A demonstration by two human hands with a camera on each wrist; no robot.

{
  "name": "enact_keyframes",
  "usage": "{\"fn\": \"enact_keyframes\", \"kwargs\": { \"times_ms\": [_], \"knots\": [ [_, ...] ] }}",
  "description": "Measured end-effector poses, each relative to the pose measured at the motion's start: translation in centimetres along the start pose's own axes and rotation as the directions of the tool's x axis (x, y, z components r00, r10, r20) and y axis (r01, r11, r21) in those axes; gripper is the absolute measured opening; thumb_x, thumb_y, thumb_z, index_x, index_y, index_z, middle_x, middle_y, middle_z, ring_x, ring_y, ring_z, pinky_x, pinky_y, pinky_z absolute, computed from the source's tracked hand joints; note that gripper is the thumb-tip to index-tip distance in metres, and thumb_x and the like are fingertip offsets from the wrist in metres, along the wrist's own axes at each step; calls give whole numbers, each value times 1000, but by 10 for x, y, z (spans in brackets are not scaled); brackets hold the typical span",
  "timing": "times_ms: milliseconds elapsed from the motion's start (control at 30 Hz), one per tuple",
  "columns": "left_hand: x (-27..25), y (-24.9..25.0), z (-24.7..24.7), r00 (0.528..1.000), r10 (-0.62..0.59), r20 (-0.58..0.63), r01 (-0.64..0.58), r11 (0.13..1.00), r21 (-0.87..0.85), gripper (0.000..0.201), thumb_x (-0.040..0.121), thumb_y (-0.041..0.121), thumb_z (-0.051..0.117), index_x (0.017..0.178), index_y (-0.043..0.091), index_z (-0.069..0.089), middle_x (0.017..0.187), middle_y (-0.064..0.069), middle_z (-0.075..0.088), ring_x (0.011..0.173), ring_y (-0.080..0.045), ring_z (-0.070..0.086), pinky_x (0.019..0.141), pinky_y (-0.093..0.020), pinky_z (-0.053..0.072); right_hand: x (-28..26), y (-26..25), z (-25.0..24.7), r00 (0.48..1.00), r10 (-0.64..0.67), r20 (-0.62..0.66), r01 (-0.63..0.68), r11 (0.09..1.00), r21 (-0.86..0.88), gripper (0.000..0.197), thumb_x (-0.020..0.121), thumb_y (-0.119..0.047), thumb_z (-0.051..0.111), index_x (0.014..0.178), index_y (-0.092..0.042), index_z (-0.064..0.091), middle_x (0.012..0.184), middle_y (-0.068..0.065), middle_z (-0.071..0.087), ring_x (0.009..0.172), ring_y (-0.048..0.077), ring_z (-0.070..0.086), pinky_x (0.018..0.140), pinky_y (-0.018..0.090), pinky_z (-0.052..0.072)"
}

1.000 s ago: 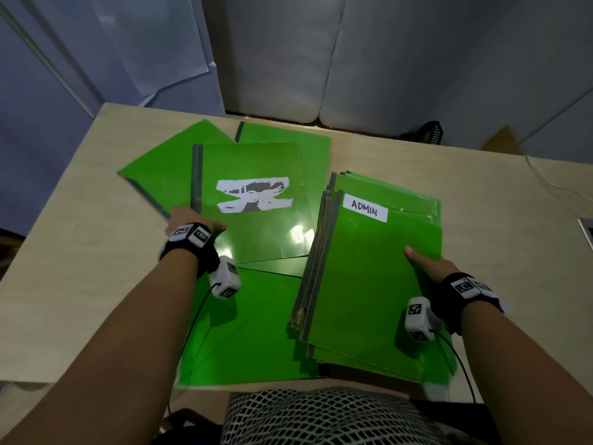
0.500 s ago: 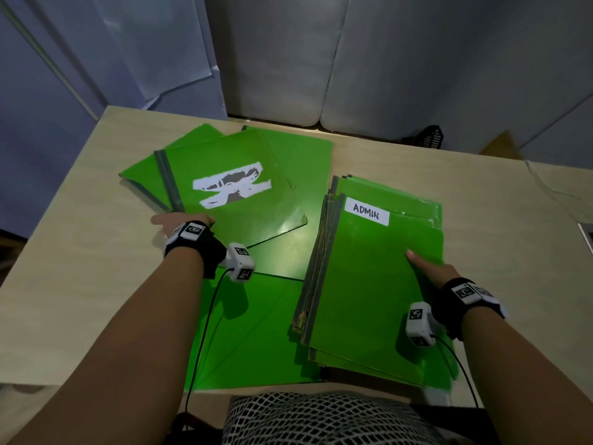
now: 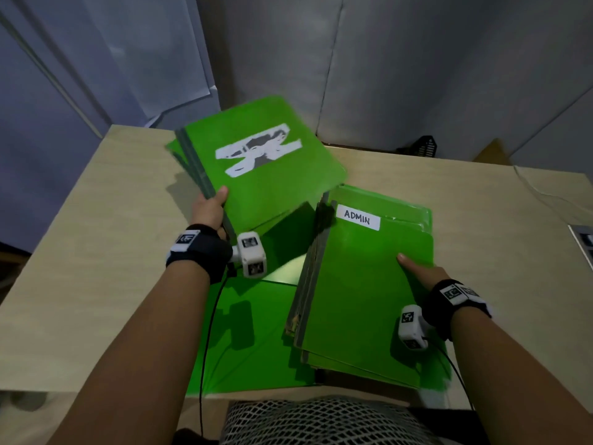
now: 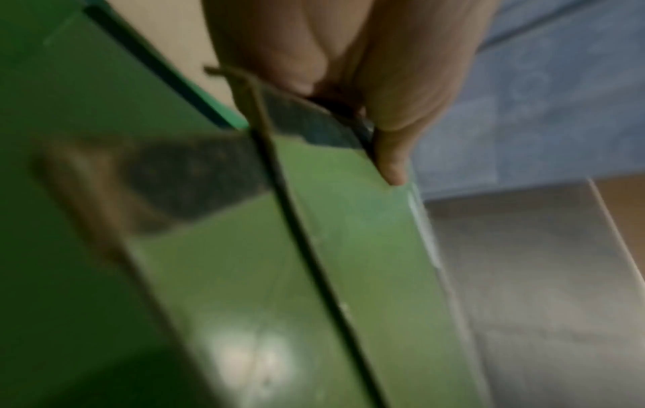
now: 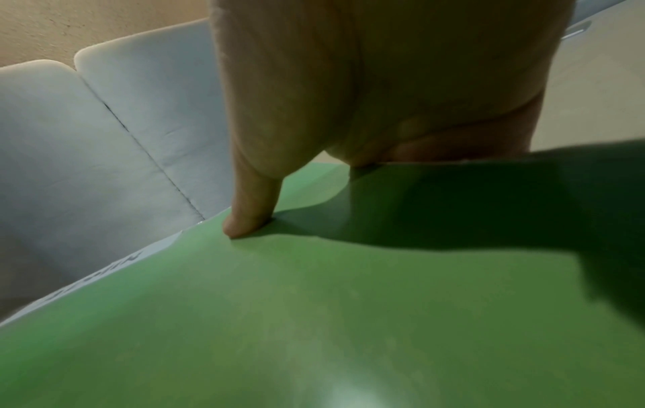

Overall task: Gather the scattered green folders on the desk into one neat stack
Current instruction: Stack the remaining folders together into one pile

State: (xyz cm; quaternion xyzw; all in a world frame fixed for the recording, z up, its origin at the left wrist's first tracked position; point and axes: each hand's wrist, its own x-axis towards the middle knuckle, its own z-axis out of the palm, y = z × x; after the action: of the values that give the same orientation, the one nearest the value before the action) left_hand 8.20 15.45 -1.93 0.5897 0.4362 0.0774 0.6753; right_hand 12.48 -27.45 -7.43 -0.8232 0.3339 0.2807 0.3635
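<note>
Office, desk [image 3: 96, 268], stacked green folders [image 3: 362, 300], ADMIN label [image 3: 357, 217], grey partition panels [image 3: 417, 75]

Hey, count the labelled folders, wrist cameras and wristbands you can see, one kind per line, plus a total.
Labelled folders: 2
Wrist cameras: 2
Wristbands: 2
Total: 6

Wrists strapped up!
Black wristbands [image 3: 195, 248] with white coded tags, white camera blocks [image 3: 252, 258], black cables [image 3: 208, 316]; netted top [image 3: 321, 422] at six o'clock.
</note>
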Motion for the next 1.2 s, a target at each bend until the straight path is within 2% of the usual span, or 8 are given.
{"fn": "enact_keyframes", "kwargs": {
  "times_ms": [133,333,500,667,800,933,1100,1200],
  "knots": [
    [-31,-11,19,962,150,228,-181,976,123,36,89,22,63,120,7,55,110,-15,64,99,-27,62,91,-46,50,9,4,-3,1000,2,24,-2,1000,4,154,20,-87,72,148,-11,32,147,19,42,125,42,49,105,55,40],
    [-74,-53,50,903,-22,430,-291,705,647,48,91,21,61,132,6,42,119,-13,58,105,-30,59,92,-42,50,46,13,-9,991,-47,129,41,998,49,165,10,-104,39,152,-22,23,158,12,23,142,35,30,115,55,23],
    [-96,-73,79,895,-9,445,-341,629,699,48,92,27,60,130,4,43,127,-16,56,114,-33,58,94,-39,49,-5,-4,-8,996,-43,72,36,995,97,164,12,-97,55,150,-13,29,154,16,31,136,36,39,113,49,30],
    [-112,-93,91,854,-25,520,-490,297,819,77,84,66,48,140,13,42,135,-15,48,124,-31,47,101,-47,46,22,9,-10,993,-67,102,61,996,63,145,17,-77,82,139,-7,46,141,19,49,119,39,54,102,53,43],
    [-96,-81,63,905,71,420,-417,342,842,63,91,62,38,133,17,54,139,-14,48,124,-31,49,102,-49,44,14,5,-14,990,-82,116,87,996,-36,167,-7,-82,71,139,-3,45,137,19,52,115,38,57,100,51,45],
    [-65,-62,15,991,120,67,-101,306,947,56,89,35,58,133,4,44,140,-20,40,128,-36,40,104,-48,40,8,4,-14,992,-95,88,101,993,-66,168,-5,-84,68,140,-2,44,137,21,52,114,39,57,99,52,46],
    [-42,-57,-29,992,26,-120,107,296,949,89,76,48,74,140,3,31,142,-21,34,133,-38,33,106,-50,34,-16,-4,-12,990,-112,86,117,992,-55,112,59,-67,75,142,-1,41,141,22,49,118,39,54,102,50,45],
    [-39,-55,-33,986,8,-169,157,340,927,93,70,46,79,137,1,32,141,-24,35,134,-39,31,106,-50,35,-17,-4,-13,994,-76,77,79,996,-43,108,62,-66,75,141,-1,41,139,22,50,116,39,56,100,51,46]
  ]
}}
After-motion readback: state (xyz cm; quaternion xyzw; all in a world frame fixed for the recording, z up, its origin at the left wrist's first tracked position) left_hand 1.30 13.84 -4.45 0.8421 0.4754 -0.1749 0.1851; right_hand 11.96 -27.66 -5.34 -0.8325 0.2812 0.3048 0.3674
